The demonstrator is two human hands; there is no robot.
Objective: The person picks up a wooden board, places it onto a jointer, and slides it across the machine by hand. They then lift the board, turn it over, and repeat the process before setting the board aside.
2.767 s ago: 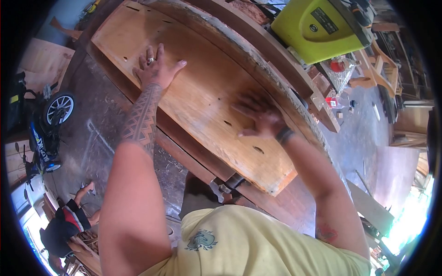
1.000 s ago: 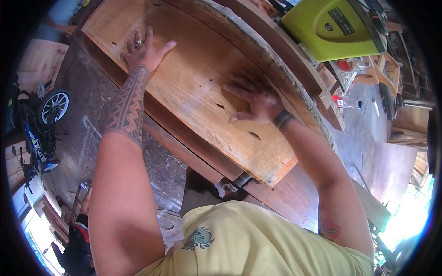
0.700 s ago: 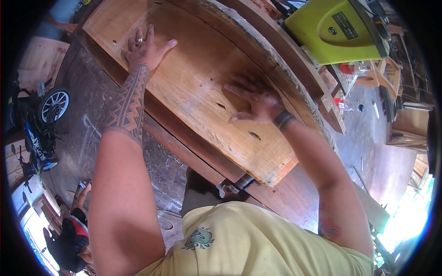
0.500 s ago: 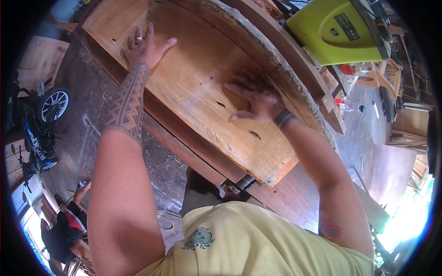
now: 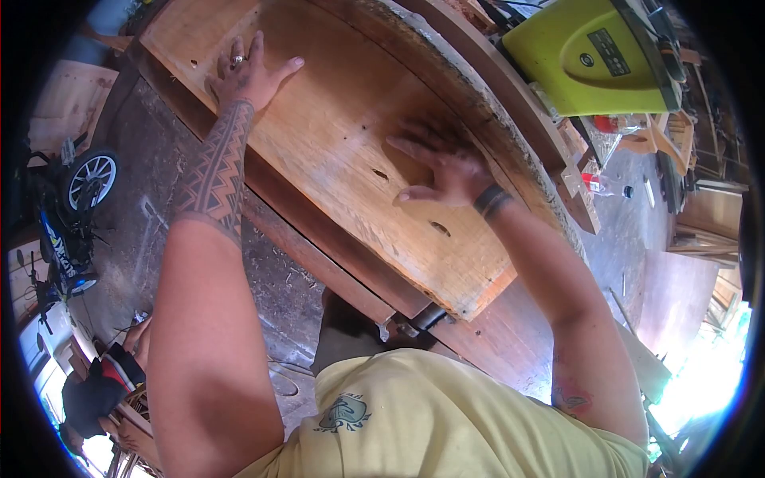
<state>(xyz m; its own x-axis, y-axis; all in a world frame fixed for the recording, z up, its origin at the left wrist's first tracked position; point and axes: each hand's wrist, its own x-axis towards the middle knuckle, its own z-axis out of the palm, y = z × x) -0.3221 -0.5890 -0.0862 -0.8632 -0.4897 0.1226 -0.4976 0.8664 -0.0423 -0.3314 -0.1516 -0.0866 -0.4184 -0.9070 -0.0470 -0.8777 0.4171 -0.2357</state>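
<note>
A wide, pale wooden slab (image 5: 327, 171) with a rough bark-like far edge lies slantwise before me. My left hand (image 5: 245, 80), a ring on one finger, rests on its upper left part with fingers spread. Farther right, my right hand (image 5: 450, 171) lies on the slab with fingers stretched out, partly in shadow by the far edge. Neither hand holds anything. Two dark slots (image 5: 440, 229) mark the wood near my right hand, and a small hole shows near the left end. Darker boards (image 5: 343, 247) lie beneath the slab.
A lime-green bin-like container (image 5: 590, 60) stands at upper right, with a plastic bottle (image 5: 607, 186) below it. Leftward is a motorbike (image 5: 80, 199); a person in dark clothing (image 5: 96, 390) is at lower left. A metal clamp-like part (image 5: 406, 325) sits by the slab's near end.
My hands keep nearly the same places on the slab. The view has shifted slightly. At lower left the other person has moved a little down and left.
</note>
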